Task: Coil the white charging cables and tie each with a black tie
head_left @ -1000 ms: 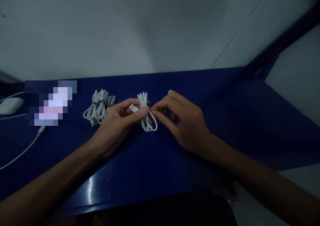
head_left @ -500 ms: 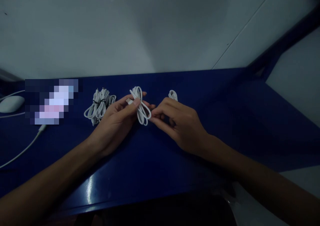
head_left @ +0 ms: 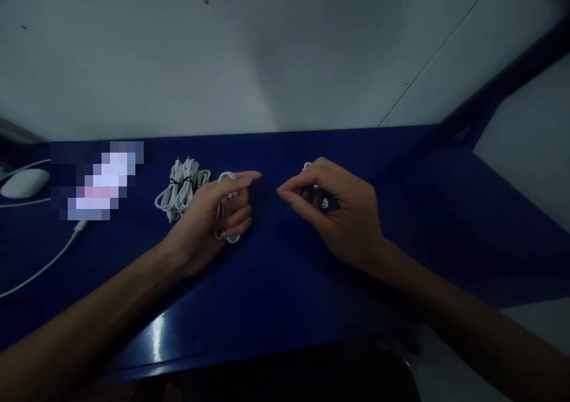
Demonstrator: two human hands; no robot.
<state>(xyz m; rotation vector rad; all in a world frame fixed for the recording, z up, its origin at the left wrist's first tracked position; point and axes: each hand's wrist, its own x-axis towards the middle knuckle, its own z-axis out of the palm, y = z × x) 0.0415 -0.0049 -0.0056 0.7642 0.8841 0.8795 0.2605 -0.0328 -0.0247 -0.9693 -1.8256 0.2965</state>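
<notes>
White, smooth coiled cable (head_left: 231,239) hangs in loops from my left hand (head_left: 207,218), fingers curled shut around it over the glossy blue table (head_left: 276,295). My right hand (head_left: 347,212) is half curled, fingertips nearly pinched; whether it grips anything I cannot tell. A tied cable bundle (head_left: 180,188) lies just beside my left hand.

Both forearms are bare, slim and long, running from the wrists down to the lower corners of the view. The left hand (head_left: 202,221) and the right hand (head_left: 351,215) are bare too, with slender fingers. The dim light hides finer detail.
</notes>
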